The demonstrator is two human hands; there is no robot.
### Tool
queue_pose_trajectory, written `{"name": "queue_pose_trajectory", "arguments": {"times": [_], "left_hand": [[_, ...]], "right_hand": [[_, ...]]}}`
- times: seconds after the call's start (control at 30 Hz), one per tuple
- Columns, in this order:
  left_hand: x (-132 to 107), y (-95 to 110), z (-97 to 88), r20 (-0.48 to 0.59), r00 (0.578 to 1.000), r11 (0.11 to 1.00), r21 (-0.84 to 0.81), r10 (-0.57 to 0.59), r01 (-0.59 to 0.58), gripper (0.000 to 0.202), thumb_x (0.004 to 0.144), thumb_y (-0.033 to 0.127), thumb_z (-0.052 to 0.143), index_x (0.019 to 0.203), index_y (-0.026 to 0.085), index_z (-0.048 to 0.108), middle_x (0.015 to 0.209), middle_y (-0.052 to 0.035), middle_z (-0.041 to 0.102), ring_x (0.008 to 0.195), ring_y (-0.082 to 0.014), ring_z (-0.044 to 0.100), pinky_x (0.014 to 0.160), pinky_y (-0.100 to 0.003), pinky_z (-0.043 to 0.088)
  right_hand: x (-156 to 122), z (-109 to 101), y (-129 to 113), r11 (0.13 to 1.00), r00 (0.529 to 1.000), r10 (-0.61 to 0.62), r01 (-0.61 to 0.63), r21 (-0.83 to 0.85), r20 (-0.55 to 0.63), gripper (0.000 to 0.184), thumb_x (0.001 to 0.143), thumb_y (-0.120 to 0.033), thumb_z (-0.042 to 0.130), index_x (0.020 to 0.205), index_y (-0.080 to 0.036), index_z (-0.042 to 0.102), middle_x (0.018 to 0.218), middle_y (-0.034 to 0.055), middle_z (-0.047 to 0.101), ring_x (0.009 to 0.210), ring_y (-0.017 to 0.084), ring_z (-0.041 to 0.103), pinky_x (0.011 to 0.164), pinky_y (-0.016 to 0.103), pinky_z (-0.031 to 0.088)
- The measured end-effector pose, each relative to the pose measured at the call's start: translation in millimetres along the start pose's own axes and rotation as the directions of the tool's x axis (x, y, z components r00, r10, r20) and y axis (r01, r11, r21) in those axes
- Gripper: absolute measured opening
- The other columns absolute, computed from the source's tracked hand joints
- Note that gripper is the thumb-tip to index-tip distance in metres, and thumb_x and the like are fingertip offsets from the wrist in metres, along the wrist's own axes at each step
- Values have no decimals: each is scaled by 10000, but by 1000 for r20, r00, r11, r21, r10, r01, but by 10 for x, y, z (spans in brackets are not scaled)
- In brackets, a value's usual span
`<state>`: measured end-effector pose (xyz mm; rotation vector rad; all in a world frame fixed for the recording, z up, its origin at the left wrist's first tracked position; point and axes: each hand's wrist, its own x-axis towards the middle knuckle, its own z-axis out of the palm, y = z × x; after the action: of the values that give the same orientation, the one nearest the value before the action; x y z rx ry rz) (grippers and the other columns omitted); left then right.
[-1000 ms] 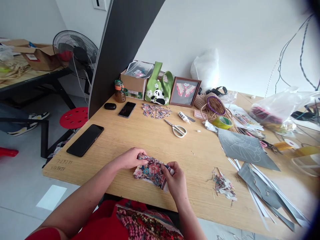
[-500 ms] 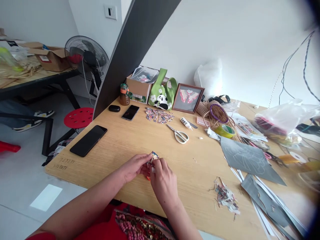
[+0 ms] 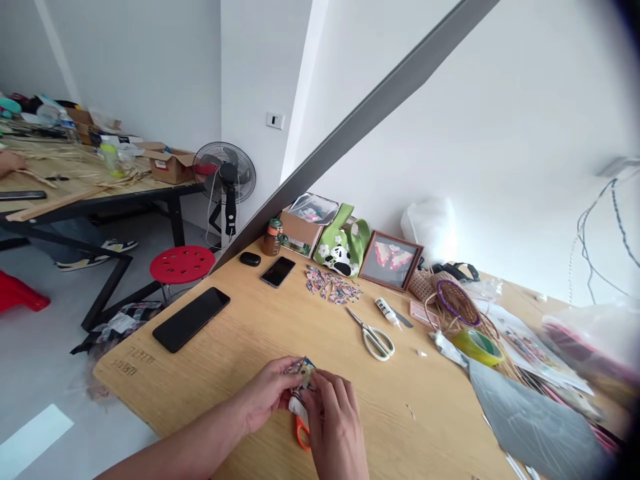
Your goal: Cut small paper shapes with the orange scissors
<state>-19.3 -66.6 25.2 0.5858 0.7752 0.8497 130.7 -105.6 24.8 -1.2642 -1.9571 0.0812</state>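
My left hand (image 3: 273, 393) and my right hand (image 3: 333, 423) meet over the near part of the wooden table (image 3: 240, 347). Both pinch a small folded piece of floral fabric (image 3: 305, 375) between their fingertips. Under the hands an orange-handled tool (image 3: 301, 432) lies on the table, mostly hidden. White-handled scissors (image 3: 374, 337) rest further back, beside a glue bottle (image 3: 388, 311) and a pile of floral fabric cut-outs (image 3: 333, 287).
A large black phone (image 3: 191, 319) lies at the left, a smaller phone (image 3: 278, 271) and black case (image 3: 249, 259) behind it. Box, panda bag (image 3: 341, 248), picture frame (image 3: 391, 260), green tape (image 3: 477, 346) and grey sheets (image 3: 530, 420) crowd the back and right. Another person's hand (image 3: 10, 161) rests on a far table.
The fabric went from spread out between my hands to folded small and pinched. The camera has tilted up, so the hands sit lower in view and the room shows more.
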Motion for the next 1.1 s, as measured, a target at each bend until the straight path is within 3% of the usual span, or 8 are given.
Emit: {"name": "queue_pose_trajectory", "arguments": {"times": [0.13, 0.43, 0.57, 0.7, 0.8, 0.9, 1.0, 1.1], "left_hand": [[-76, 47, 1, -28, 1000, 999, 33, -5, 6, 798, 554, 395, 856, 1236, 155, 519, 812, -6, 592, 706, -139, 565, 681, -269, 439], [-106, 109, -172, 56, 975, 891, 396, 216, -220, 424, 803, 545, 634, 945, 188, 455, 723, 18, 500, 676, -137, 515, 594, -227, 411], [-117, 242, -202, 67, 959, 763, 593, 274, -259, 346, 882, 498, 523, 1040, 197, 462, 850, -31, 537, 758, -183, 583, 571, -236, 470], [-95, 420, -261, 47, 948, 552, 804, 314, -222, 309, 948, 405, 411, 1187, 213, 447, 805, -23, 560, 607, -167, 586, 511, -233, 428], [-34, 571, -366, 98, 933, 410, 879, 345, -244, 267, 955, 416, 427, 1072, 198, 530, 717, -7, 577, 552, -147, 560, 539, -233, 398], [85, 685, -510, 97, 940, 491, 832, 328, -258, 351, 930, 498, 458, 793, 179, 512, 654, -3, 543, 580, -151, 554, 529, -220, 387], [242, 711, -657, 33, 932, 614, 744, 360, -264, 431, 898, 580, 469, 743, 178, 478, 646, 2, 516, 565, -145, 522, 508, -221, 380], [360, 664, -761, -58, 901, 668, 692, 429, -274, 483, 891, 648, 436, 814, 175, 497, 654, 9, 508, 522, -132, 473, 492, -231, 362]], "right_hand": [[-33, 138, 119, 999, 994, 23, -28, 39, 109, 124, 970, -262, 515, 1074, -271, 581, 882, 39, 684, 736, 221, 680, 619, 298, 542], [138, 218, 51, 971, 952, 97, -155, 183, 292, 202, 935, -210, 513, 1063, -241, 666, 903, 46, 726, 777, 194, 712, 669, 229, 515], [318, 264, -13, 900, 910, 230, -334, 281, 344, 198, 897, -234, 541, 1014, -230, 701, 899, 61, 741, 778, 211, 714, 677, 239, 508], [572, 319, -62, 840, 852, 319, -457, 291, 415, 195, 883, -293, 530, 786, -197, 670, 722, 52, 707, 663, 202, 650, 618, 252, 456], [789, 377, -61, 769, 816, 351, -531, 357, 459, 260, 830, -402, 599, 714, -175, 650, 677, 54, 679, 642, 194, 601, 604, 264, 424], [978, 450, -35, 593, 737, 298, -640, 488, 606, 367, 736, -517, 707, 772, -154, 663, 677, 45, 678, 614, 172, 581, 587, 259, 418], [1134, 523, 25, 436, 658, 220, -727, 531, 720, 430, 652, -495, 793, 878, -152, 665, 712, 27, 684, 612, 150, 580, 578, 244, 415], [1358, 605, 187, 427, 608, 188, -758, 494, 771, 387, 627, -421, 803, 881, -166, 660, 735, 19, 691, 583, 131, 570, 553, 232, 405]]}}
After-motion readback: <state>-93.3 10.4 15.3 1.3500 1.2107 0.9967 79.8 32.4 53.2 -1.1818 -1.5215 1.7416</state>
